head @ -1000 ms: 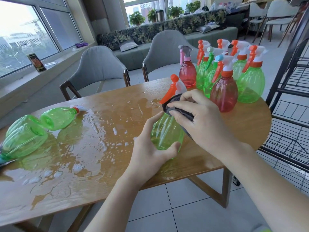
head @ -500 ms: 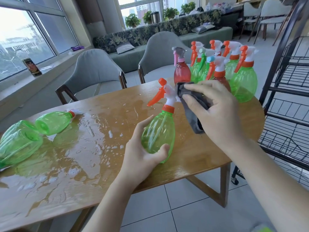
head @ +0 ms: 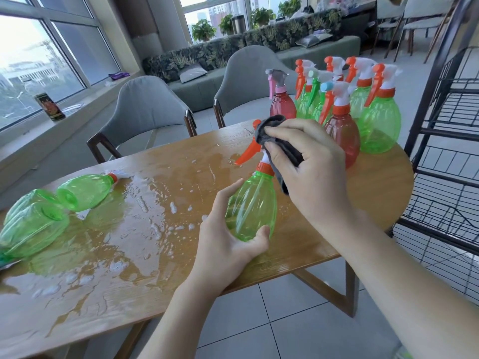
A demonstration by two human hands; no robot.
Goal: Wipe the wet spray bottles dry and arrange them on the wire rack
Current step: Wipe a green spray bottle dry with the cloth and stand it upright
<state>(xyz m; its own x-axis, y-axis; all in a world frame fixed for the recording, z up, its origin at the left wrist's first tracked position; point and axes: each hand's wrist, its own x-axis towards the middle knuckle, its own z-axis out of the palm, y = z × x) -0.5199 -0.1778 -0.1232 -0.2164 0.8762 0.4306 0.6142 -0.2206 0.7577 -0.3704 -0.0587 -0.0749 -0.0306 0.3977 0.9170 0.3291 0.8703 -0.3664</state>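
Fingers of the left hand (head: 228,244) curl round the base of a green bottle (head: 252,206) above the wet table (head: 129,255). The right hand (head: 313,172) grips a grey cloth (head: 282,149) against its orange sprayer top.

Views: one, the head view; no second view shares the scene.
Position: at the person's head, above the near edge of the worktop (head: 324,257).
Facing: forward and down, across the worktop toward its far edge, the chairs (head: 145,110) and windows (head: 39,60) beyond.
Nearness: close; forearms enter from the bottom, hands (head: 308,167) mid-frame.
Lens: wide-angle, straight lines bowed near the borders.
Right border: wire rack (head: 451,151).
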